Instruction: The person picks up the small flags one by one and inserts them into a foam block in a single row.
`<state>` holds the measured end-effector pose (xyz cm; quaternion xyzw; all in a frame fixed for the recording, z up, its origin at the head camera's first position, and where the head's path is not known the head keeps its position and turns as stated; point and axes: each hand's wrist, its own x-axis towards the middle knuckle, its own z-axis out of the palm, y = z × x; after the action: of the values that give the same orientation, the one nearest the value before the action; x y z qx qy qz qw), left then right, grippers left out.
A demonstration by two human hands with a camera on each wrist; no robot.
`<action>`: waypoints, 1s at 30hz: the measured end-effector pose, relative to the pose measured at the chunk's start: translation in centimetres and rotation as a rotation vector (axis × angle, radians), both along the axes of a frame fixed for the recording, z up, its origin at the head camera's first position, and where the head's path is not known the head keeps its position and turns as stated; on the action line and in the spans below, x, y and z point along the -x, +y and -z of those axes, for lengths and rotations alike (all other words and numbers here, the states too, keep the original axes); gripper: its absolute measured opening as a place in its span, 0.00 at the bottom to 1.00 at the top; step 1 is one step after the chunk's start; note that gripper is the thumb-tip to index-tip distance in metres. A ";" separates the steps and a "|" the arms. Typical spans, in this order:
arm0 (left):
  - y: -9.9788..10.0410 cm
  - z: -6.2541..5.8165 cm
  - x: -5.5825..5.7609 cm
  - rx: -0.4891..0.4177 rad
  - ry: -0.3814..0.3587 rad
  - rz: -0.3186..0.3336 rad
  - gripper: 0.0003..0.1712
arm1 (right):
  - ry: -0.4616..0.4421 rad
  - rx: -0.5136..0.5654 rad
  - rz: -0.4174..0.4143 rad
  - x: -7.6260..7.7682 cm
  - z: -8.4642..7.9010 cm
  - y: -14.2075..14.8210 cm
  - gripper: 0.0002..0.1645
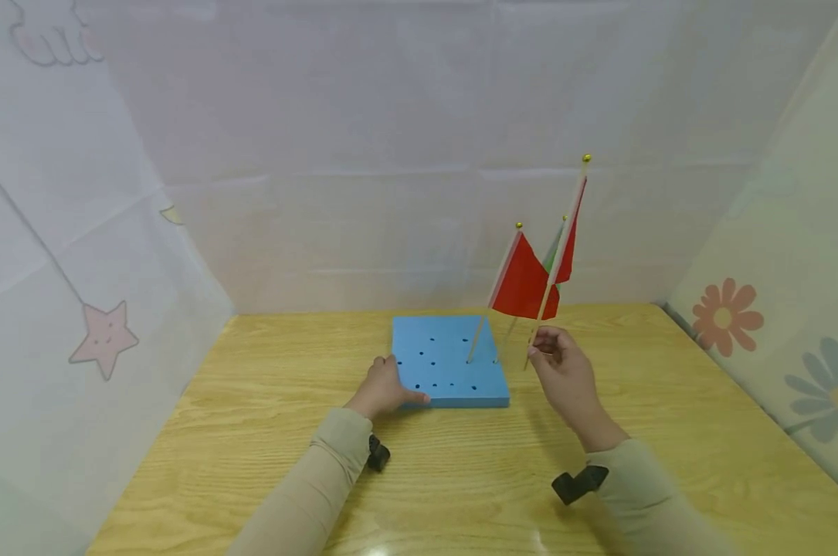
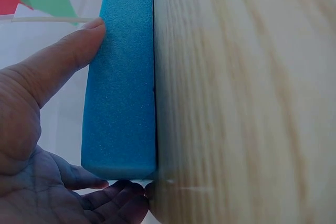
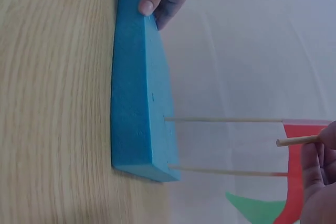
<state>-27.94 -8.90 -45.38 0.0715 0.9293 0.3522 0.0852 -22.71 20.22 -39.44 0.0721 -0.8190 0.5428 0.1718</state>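
Observation:
A blue foam block [image 1: 449, 328] dotted with small holes lies flat on the table. My left hand [image 1: 382, 390] grips its near left corner, thumb on the front edge and fingers at the left side, as the left wrist view shows on the block's side face [image 2: 121, 93]. Two flags stand in its right part: a red one [image 1: 519, 286] and a green one [image 1: 551, 255], partly hidden. My right hand [image 1: 568, 378] pinches the stick of another red flag [image 1: 570, 247], tilted to the right. In the right wrist view that stick's lower end [image 3: 294, 141] hangs free, apart from the block.
The wooden table [image 1: 273, 432] extends around the block. A pale cloth [image 1: 363, 154] hangs behind it and along both sides, printed with a star [image 1: 106, 340] at left and flowers [image 1: 727, 316] at right.

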 end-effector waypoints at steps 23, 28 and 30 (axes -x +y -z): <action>0.0 -0.3 -0.1 -0.004 -0.003 0.000 0.66 | 0.083 -0.056 -0.105 3.1 1.4 -7.2 0.15; 0.2 0.0 0.0 -0.012 0.004 -0.004 0.67 | 0.078 -0.053 -0.102 3.9 2.0 -8.1 0.15; 0.2 0.0 -0.1 -0.012 0.002 -0.004 0.67 | 0.072 -0.049 -0.104 4.2 2.3 -8.2 0.15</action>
<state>-27.87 -8.68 -45.41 0.0706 0.9274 0.3579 0.0830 -26.92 11.99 -41.78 0.1381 -0.8206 0.5277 0.1707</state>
